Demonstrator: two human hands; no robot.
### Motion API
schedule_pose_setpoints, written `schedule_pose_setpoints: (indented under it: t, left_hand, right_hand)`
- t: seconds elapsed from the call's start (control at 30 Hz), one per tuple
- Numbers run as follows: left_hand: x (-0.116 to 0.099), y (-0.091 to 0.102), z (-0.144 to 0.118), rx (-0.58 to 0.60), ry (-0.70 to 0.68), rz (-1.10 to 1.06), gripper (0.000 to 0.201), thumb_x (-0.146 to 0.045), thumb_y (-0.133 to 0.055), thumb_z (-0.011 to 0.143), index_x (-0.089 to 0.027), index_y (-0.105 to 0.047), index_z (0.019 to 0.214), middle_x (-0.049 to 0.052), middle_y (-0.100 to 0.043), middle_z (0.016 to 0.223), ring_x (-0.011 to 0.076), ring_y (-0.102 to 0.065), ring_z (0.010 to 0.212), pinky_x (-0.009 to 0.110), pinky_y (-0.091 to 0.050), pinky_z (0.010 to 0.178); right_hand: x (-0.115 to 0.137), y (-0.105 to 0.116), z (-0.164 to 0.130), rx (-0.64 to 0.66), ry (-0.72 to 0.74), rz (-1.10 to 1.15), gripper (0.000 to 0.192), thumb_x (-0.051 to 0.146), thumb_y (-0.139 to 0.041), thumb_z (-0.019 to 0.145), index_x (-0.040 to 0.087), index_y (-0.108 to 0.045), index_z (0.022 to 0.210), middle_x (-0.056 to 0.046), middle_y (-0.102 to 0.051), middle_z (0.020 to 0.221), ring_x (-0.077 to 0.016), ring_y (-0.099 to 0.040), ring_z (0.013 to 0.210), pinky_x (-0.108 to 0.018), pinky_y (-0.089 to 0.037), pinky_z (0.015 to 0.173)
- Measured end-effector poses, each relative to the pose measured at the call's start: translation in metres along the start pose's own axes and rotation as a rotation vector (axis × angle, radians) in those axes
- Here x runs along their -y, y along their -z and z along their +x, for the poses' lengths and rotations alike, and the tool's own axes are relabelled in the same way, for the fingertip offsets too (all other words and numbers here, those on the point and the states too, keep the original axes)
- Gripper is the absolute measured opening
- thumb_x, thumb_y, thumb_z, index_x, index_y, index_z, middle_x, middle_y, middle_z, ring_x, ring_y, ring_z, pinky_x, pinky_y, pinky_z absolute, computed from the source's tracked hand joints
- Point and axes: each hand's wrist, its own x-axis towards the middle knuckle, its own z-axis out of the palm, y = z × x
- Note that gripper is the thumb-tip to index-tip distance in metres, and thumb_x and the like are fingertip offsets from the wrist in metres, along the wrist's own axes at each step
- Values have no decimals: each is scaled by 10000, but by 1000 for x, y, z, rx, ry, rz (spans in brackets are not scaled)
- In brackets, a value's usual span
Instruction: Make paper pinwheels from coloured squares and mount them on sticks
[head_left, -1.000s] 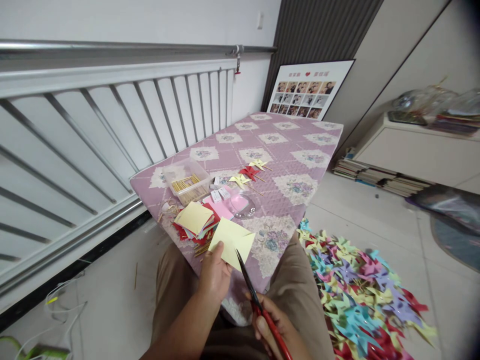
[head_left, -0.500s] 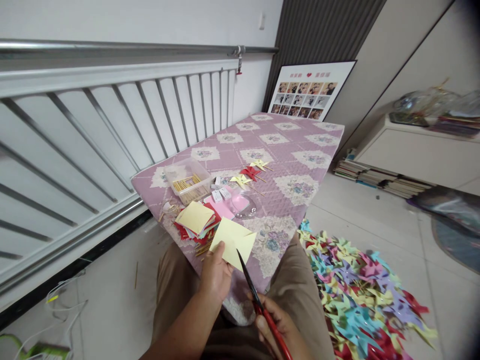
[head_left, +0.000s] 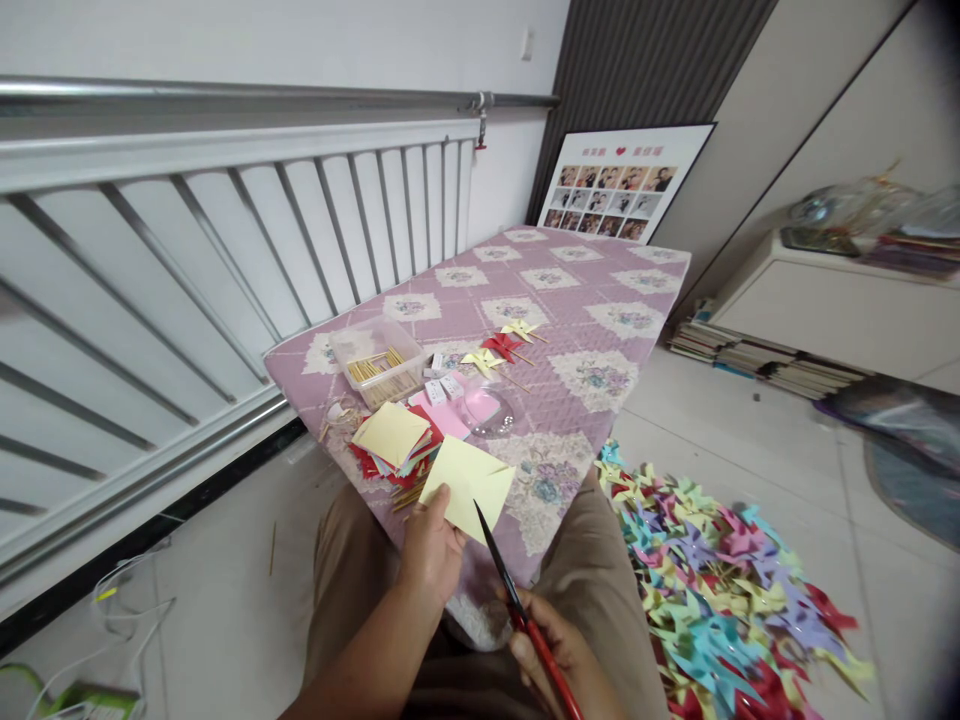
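The right hand, nearest the viewer, is closed around the red handles of the scissors. Their dark blades point up and away, overlapping the near corner of a pale yellow sheet, the tip toward its middle; whether one blade passes beneath is not discernible. The left hand pinches the sheet by its left side, thumb on top, above the near end of the table. A slit shows at the sheet's right corner. Brown trousers flank the table's near corner.

To the right, on the floor, lies a heap of many-coloured pinwheels. Just left of the sheet, loose sticks lie beside a stack of paper squares, a yellow one uppermost. Beyond are pink paper, a clear dish with shiny bits, small white boxes and a clear tub of sticks. Farther along rest three pinwheels on sticks: yellow, red and yellow.

A white radiator lines the left wall; a photo board leans behind the table's far end.
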Motion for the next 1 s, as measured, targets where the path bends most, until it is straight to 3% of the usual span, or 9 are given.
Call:
schedule_pose_setpoints:
  t: [0.13, 0.23, 0.33, 0.4, 0.5, 0.63, 0.77, 0.9, 1.0]
  left_hand:
    - [-3, 0, 2, 27, -12, -21, 361, -275, -734, 744, -203, -630, 1082, 87, -707, 1140, 241, -677, 1020, 342, -542, 854]
    - [-15, 2, 9, 45, 6, -32, 405, -248, -759, 708, -173, -640, 1087, 88, -727, 1082, 243, -691, 977, 362, -536, 877]
    - [-32, 5, 16, 109, 29, 2, 406, -220, -764, 692, -160, -658, 1078, 83, -748, 1015, 247, -699, 951, 369, -534, 876]
    - [-42, 8, 17, 187, 78, 66, 378, -228, -768, 680, -146, -680, 1039, 91, -760, 951, 254, -707, 912, 363, -540, 844]
    - [-49, 8, 12, 316, 187, 239, 312, -255, -773, 660, -123, -717, 938, 108, -765, 859, 260, -717, 793, 345, -549, 742]
    - [-44, 7, 1, 505, 283, 510, 219, -258, -742, 695, -131, -746, 873, 109, -763, 827, 224, -693, 681, 286, -513, 630]
    - [-34, 10, -2, 634, 364, 659, 232, -286, -708, 747, -112, -749, 896, 129, -755, 847, 215, -676, 682, 262, -472, 607]
    - [-24, 17, 1, 575, 360, 651, 332, -346, -752, 720, -95, -731, 937, 105, -742, 803, 194, -643, 657, 266, -446, 622]
    - [-16, 26, 0, 537, 348, 510, 403, -436, -754, 718, -105, -723, 946, 105, -732, 822, 188, -628, 670, 282, -446, 645]
  right_hand:
    - [14, 4, -7, 5, 101, -70, 561, 640, -593, 793, 254, -626, 1198, -13, -538, 720, -184, -501, 632, -311, -490, 665]
    - [20, 10, -14, 9, 128, -81, 613, 672, -608, 762, 252, -624, 1208, -48, -603, 821, -230, -556, 750, -333, -486, 747]
    - [11, 19, -17, 22, 73, -38, 693, 724, -542, 778, 245, -552, 1278, -36, -609, 822, -164, -523, 629, -266, -451, 577]
    - [1, 26, -15, -49, 48, 44, 714, 732, -512, 794, 240, -486, 1310, -27, -607, 809, -117, -473, 520, -224, -384, 456]
    - [-6, 34, -9, -178, 66, 183, 632, 653, -529, 846, 243, -428, 1316, -43, -629, 849, -108, -493, 505, -218, -388, 432]
    - [6, 31, 2, -276, 125, 366, 608, 555, -673, 798, 254, -459, 1280, -58, -649, 918, -146, -593, 625, -241, -465, 500]
    - [28, 15, 11, -275, 55, 423, 572, 396, -761, 769, 247, -504, 1257, -20, -665, 883, -141, -616, 648, -254, -505, 589]
    - [42, 0, 16, -263, 78, 420, 565, 355, -756, 755, 225, -522, 1252, -62, -723, 985, -235, -676, 807, -312, -539, 659]
    - [39, -1, 19, -317, 105, 429, 559, 354, -742, 752, 216, -526, 1249, -90, -731, 1062, -287, -688, 886, -356, -556, 699]
